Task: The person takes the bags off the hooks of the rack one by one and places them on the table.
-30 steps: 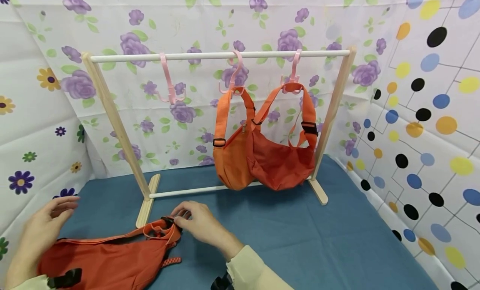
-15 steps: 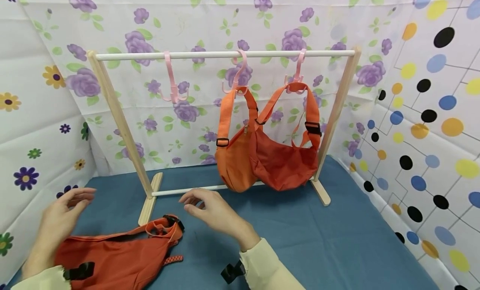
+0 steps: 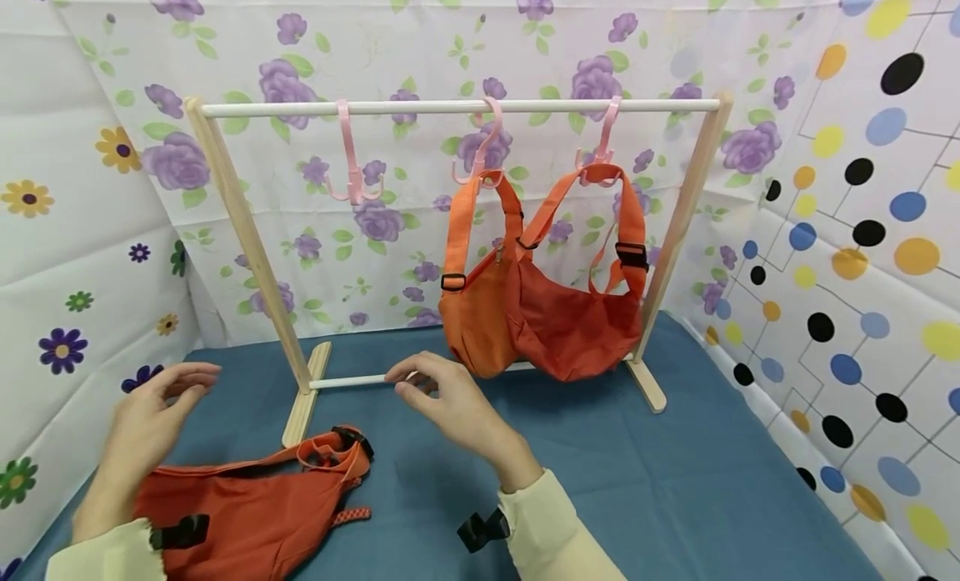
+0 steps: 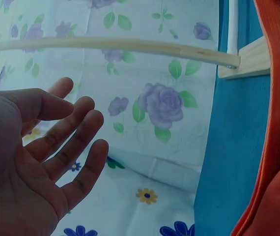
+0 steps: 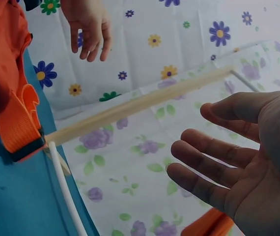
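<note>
A red-orange shoulder bag (image 3: 247, 514) lies flat on the blue cloth at the front left, its strap and black buckle bunched at its right end. Above its left part hovers my left hand (image 3: 153, 418), fingers loosely bent and holding nothing; the left wrist view shows the palm (image 4: 27, 162) bare. My right hand (image 3: 453, 402) is raised over the cloth to the right of that bag, apart from it, with relaxed fingers and nothing in them. From the rack's pink hooks hang an orange bag (image 3: 476, 318) and a red bag (image 3: 577, 323), side by side and overlapping.
The rack has wooden legs (image 3: 251, 247) and a white top rail (image 3: 420, 107). A pink hook (image 3: 354, 160) without a bag hangs toward its left end. Flowered sheets stand behind and left, a dotted sheet (image 3: 847, 314) at right. Blue cloth (image 3: 600, 481) covers the table.
My right hand has left the buckle end of the lying bag and moved right and up. My left hand has risen a little. The view has shifted slightly; the hanging bags stay put.
</note>
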The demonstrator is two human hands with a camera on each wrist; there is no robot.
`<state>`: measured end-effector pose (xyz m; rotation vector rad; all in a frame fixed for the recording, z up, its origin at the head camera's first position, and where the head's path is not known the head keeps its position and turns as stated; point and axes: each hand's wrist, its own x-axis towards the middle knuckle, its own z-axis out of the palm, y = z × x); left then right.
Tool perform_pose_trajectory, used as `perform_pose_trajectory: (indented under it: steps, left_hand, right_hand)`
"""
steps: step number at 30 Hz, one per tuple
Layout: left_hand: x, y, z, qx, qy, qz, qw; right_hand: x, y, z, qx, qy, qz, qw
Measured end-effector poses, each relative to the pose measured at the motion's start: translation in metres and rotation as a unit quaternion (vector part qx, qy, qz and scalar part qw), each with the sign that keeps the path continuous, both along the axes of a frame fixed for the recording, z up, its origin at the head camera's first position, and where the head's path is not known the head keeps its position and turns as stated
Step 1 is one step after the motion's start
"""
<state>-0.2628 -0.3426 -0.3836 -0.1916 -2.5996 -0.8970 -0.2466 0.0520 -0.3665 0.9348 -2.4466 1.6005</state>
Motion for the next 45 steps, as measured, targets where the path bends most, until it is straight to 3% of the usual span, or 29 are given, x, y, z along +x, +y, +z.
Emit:
perform_pose_trajectory:
  steps: [9, 21, 35, 45]
  left_hand:
    - [-0.002, 0.014, 0.003, -0.003, 0.017, -0.034, 0.9993]
    - [0.005, 0.033, 0.014, -0.003, 0.074, -0.023, 0.9970]
    - [0.002, 0.060, 0.009, -0.002, 0.063, -0.057, 0.9964]
    - [-0.001, 0.070, 0.008, -0.009, 0.062, -0.069, 0.9956]
  right_hand:
    - [-0.004, 0.010, 0.004, -0.014, 0.013, -0.014, 1.000]
    - [-0.002, 0.019, 0.010, -0.052, 0.048, -0.056, 0.996]
    - [-0.004, 0.038, 0.017, -0.115, 0.066, -0.093, 0.987]
    - [-0.009, 0.051, 0.017, -0.092, 0.045, -0.100, 0.990]
